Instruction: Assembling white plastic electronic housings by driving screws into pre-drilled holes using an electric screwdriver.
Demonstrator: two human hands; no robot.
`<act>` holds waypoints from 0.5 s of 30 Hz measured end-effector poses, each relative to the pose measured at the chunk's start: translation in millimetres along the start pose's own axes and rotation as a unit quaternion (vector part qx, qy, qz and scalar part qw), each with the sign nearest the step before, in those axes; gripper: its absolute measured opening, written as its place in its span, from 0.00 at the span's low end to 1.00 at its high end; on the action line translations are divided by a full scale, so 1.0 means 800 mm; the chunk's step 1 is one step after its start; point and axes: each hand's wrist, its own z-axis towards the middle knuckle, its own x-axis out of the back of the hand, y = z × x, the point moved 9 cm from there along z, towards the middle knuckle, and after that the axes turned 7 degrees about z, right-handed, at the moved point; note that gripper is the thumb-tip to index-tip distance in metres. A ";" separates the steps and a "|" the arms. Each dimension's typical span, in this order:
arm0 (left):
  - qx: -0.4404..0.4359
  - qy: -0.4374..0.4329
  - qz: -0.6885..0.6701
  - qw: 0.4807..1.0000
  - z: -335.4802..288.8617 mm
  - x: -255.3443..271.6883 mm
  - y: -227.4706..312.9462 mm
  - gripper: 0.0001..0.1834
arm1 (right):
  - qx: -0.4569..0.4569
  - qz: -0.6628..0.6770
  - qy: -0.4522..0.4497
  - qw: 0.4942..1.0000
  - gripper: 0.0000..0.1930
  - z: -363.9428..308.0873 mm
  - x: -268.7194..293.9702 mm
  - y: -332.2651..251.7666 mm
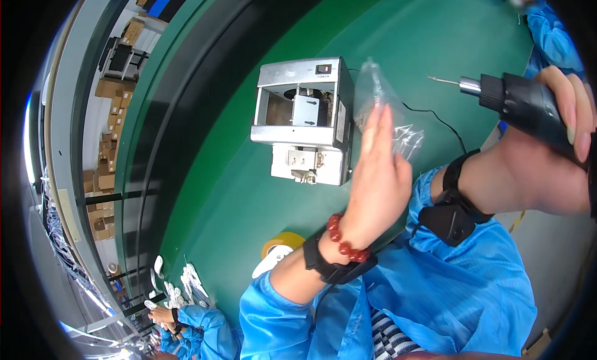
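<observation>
My right hand (569, 108) is wrapped around a black electric screwdriver (528, 102), raised above the table's right side with its thin bit pointing left. My left hand (379, 180) is stretched out flat, fingers straight and close together. Its fingertips lie over a clear plastic bag (373, 86); I cannot tell whether they press on it. Small contents in the bag are partly hidden by the hand. Left of that hand stands a silver and white screw feeder (301, 133) with a power switch on top and a small metal outlet at its near side.
A roll of yellowish tape (283, 245) lies on the green table (230, 204) by my left forearm. A black cable (435, 114) runs behind the bag. Co-workers in blue sleeves sit at the lower left (208, 332) and upper right (550, 33). White cables (193, 282) lie at the lower left.
</observation>
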 end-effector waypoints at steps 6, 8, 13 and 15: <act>-0.066 0.005 0.050 0.997 0.016 0.012 0.020 0.37 | -0.008 0.005 0.001 1.000 0.18 -0.005 0.010 0.008; 0.004 -0.070 0.044 0.997 0.001 0.032 0.032 0.33 | -0.014 0.010 0.002 1.000 0.18 -0.007 0.015 0.018; -0.036 -0.158 0.047 0.986 -0.071 0.083 0.020 0.31 | -0.023 0.021 0.010 0.999 0.20 -0.007 0.025 0.043; 0.018 -0.172 -0.006 0.985 -0.104 0.104 -0.012 0.30 | -0.024 0.020 0.008 0.999 0.20 -0.008 0.021 0.050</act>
